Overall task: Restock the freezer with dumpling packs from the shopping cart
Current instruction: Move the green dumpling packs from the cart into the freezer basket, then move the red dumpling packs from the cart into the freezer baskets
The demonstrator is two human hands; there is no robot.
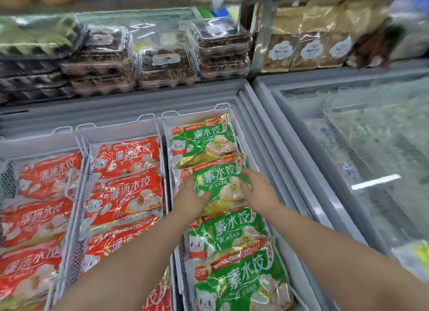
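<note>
A green dumpling pack (218, 183) lies second from the back in the right white basket (222, 109) of the open freezer. My left hand (189, 199) grips its left edge and my right hand (258, 190) presses on its right side. Another green pack (204, 136) lies behind it, and two more green packs (234, 264) lie in front, partly under my forearms. Red dumpling packs (125, 190) fill the middle basket. More red packs (39, 208) fill the left basket. The shopping cart is out of view.
A second freezer (348, 148) with a shut, frosted glass lid stands to the right. Stacked clear boxes of dark food (162, 64) and tan bags (308, 48) sit on the shelf behind the freezers. The freezer's grey rim (260, 129) runs between the two units.
</note>
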